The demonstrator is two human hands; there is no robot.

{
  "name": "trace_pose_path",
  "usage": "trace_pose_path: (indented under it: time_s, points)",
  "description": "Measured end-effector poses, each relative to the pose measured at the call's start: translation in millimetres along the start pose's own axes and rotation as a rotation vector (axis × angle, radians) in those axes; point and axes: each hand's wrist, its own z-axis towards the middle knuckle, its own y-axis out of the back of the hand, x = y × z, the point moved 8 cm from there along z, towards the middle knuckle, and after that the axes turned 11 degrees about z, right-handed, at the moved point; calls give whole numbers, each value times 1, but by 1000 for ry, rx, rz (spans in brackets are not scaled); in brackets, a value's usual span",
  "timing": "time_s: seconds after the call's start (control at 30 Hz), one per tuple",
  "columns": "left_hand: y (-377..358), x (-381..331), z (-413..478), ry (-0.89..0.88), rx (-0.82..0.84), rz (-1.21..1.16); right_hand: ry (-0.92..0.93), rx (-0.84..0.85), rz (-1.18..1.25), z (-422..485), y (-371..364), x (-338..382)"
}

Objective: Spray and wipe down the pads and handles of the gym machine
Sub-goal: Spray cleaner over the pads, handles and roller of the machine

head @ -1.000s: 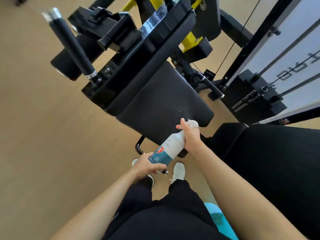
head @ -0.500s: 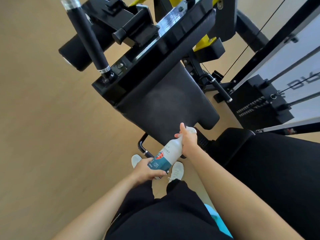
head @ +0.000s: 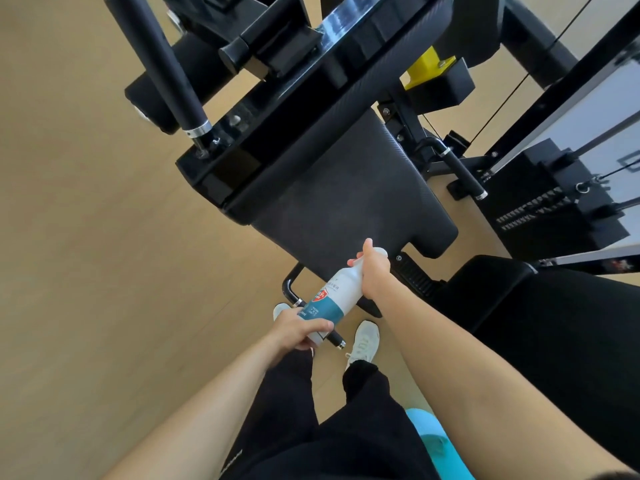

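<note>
A white and teal spray bottle [head: 332,297] points at the black seat pad [head: 349,199] of the gym machine. My right hand [head: 372,268] grips its neck and spray head, one finger raised over the trigger. My left hand [head: 301,329] holds the bottle's base. A long black handle [head: 162,64] rises at the upper left. A shorter handle [head: 462,171] sticks out to the right of the pad. A second black pad [head: 554,323] lies at the right under my right forearm.
The weight stack [head: 540,206] and cables stand at the right. A low black foot bar [head: 294,292] sits by my white shoes [head: 363,341]. A teal cloth [head: 436,441] hangs at my hip. Tan floor [head: 104,271] spreads to the left.
The view has shifted closer to the machine, so the pad and handles sit higher and larger. Both hands keep their hold on the bottle, aimed at the seat pad.
</note>
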Motion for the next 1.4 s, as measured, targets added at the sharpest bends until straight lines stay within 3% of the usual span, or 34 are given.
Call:
trace_pose_path:
  time_s: [0.1, 0.37, 0.8, 1.17, 1.4]
  points:
    - [0, -2, 7, 25, -10, -13, -26, 62, -61, 0, -10, 6]
    - [-33, -16, 23, 40, 56, 1, -16, -82, 18, 29, 26, 19]
    - [-64, -118, 66, -140, 104, 164, 98, -174, 277, 54, 99, 102]
    - [-91, -152, 75, -209, 180, 230, 89, 110, 262, 66, 118, 128]
    - [-94, -164, 81, -216, 155, 330, 163, -115, 286, 67, 141, 132]
